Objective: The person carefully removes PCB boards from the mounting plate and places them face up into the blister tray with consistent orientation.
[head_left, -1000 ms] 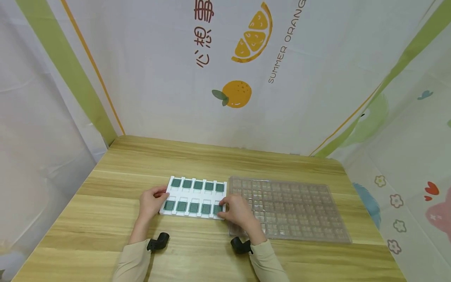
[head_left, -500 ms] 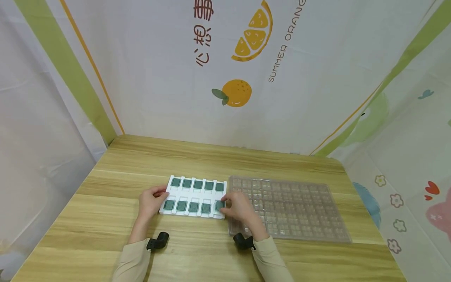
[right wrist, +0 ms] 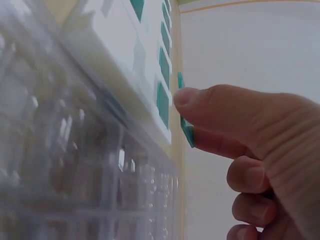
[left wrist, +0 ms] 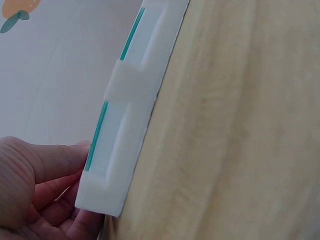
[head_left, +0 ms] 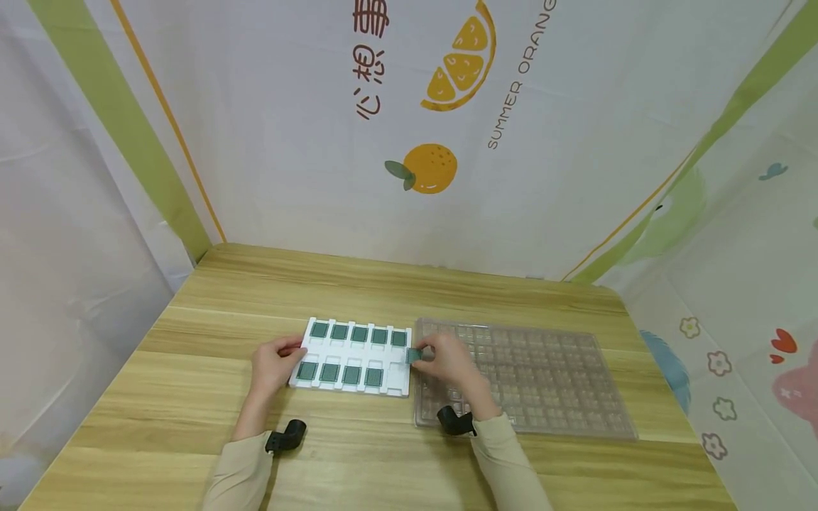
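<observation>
A white plastic tray (head_left: 348, 349) lies on the table with two rows of square green chips (head_left: 351, 375) in its pockets. At the tray's left end my left hand (head_left: 271, 369) grips the edge, thumb on top and fingers beside and below; in the left wrist view that hand (left wrist: 45, 185) touches the tray corner. My right hand (head_left: 449, 360) pinches one green chip (head_left: 414, 355) between thumb and index finger, just above the tray's right edge. The right wrist view shows this chip (right wrist: 187, 136) tilted, apart from the tray. The front-right pocket holds no chip.
Right of the white tray lies a large clear plastic tray (head_left: 543, 376) with many small compartments, partly under my right hand and forearm. A wooden tabletop (head_left: 358, 454) carries both. Printed curtains (head_left: 287, 142) hang behind and at the sides.
My right hand has lifted the green chip out of the front-right pocket and moved it right and away from me. The left hand has stayed on the white tray's edge.
</observation>
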Demonstrator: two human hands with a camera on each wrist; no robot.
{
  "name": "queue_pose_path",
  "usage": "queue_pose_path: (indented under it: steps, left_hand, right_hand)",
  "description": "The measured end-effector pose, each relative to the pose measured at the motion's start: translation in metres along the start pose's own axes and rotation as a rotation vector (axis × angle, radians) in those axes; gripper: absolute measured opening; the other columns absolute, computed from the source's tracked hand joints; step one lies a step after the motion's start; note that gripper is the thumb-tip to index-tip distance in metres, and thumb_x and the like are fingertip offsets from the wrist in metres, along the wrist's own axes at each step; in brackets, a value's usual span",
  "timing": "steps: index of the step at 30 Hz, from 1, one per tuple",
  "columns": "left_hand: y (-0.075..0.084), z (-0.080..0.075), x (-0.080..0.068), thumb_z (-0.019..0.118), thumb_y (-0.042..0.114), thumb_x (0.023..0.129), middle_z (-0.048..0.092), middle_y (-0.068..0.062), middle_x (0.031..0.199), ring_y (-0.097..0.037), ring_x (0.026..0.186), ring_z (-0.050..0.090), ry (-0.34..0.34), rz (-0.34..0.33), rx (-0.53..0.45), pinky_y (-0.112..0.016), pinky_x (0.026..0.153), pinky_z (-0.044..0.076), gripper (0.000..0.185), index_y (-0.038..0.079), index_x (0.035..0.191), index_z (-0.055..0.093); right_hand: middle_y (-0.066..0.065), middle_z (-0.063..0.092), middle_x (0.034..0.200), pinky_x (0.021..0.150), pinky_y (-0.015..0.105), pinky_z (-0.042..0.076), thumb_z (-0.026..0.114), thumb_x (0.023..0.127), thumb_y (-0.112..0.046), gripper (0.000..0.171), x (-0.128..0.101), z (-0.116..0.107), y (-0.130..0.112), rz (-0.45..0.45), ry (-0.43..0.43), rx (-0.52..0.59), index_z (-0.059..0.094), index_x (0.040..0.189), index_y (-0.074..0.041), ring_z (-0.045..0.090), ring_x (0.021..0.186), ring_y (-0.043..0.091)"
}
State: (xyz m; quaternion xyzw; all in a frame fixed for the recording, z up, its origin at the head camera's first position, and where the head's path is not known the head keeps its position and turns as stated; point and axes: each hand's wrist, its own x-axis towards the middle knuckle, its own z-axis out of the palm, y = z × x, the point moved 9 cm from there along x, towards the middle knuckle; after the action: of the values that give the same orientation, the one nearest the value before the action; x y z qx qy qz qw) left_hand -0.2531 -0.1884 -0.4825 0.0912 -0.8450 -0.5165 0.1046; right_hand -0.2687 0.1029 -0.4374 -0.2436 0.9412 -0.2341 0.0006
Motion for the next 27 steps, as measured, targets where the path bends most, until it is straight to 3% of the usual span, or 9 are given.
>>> queue_pose_path:
  steps: [5, 15, 22, 27]
  left_hand:
    - [0.0, -0.001, 0.001, 0.066, -0.003, 0.081, 0.067, -0.026, 0.09, -0.008, 0.07, 0.059, 0.002, 0.004, -0.003, -0.011, 0.058, 0.042, 0.022, -0.012, 0.101, 0.067]
    - [-0.002, -0.002, 0.001, 0.066, -0.004, 0.081, 0.067, -0.026, 0.088, -0.006, 0.069, 0.059, 0.005, 0.0, -0.011, -0.011, 0.058, 0.042, 0.022, -0.013, 0.1, 0.067]
    - [-0.003, -0.001, 0.001, 0.067, -0.003, 0.081, 0.068, -0.025, 0.088, -0.01, 0.07, 0.06, 0.007, 0.002, -0.014, -0.011, 0.058, 0.042, 0.021, -0.012, 0.1, 0.067]
    - [-0.003, -0.001, 0.0, 0.066, -0.004, 0.081, 0.068, -0.025, 0.087, -0.012, 0.07, 0.061, 0.01, 0.002, -0.015, -0.011, 0.058, 0.042, 0.022, -0.012, 0.101, 0.067]
  right_hand:
    - [0.001, 0.059, 0.07, 0.051, 0.023, 0.031, 0.077, 0.077, -0.017, 0.019, 0.005, -0.007, 0.008, 0.018, 0.006, -0.006, 0.072, 0.092, -0.007, 0.037, 0.058, 0.01]
    - [0.004, 0.065, 0.081, 0.058, 0.029, 0.042, 0.077, 0.077, -0.019, 0.02, 0.017, -0.017, 0.023, 0.064, 0.004, -0.044, 0.072, 0.093, -0.008, 0.048, 0.064, 0.014]
    - [0.01, 0.068, 0.1, 0.074, 0.037, 0.051, 0.076, 0.079, -0.019, 0.023, 0.028, -0.017, 0.04, 0.126, -0.015, -0.049, 0.071, 0.098, -0.007, 0.062, 0.089, 0.025]
    - [0.01, 0.068, 0.1, 0.076, 0.038, 0.051, 0.075, 0.08, -0.019, 0.024, 0.032, -0.014, 0.05, 0.158, -0.028, -0.028, 0.071, 0.099, -0.005, 0.062, 0.091, 0.025]
